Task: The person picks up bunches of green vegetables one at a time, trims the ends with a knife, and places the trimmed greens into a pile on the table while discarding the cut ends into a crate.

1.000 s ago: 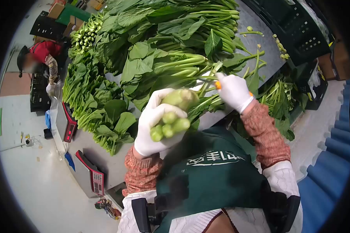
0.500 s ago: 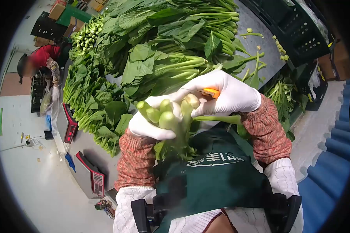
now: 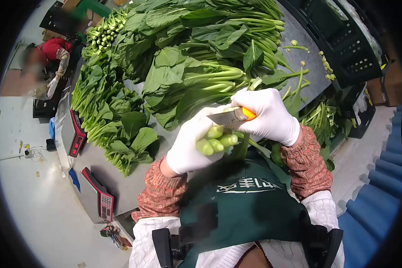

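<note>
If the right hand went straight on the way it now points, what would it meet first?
Most likely the left hand, which holds green stalks; the knife in the right hand points there, but depth is unclear.

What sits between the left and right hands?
In the head view, the knife's blade and green stem ends lie between the left hand and right hand.

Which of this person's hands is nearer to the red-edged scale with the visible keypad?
Left. The left hand, gripping green stalks, is to the right of the scale; the right hand, holding an orange-handled knife, is farther right.
</note>
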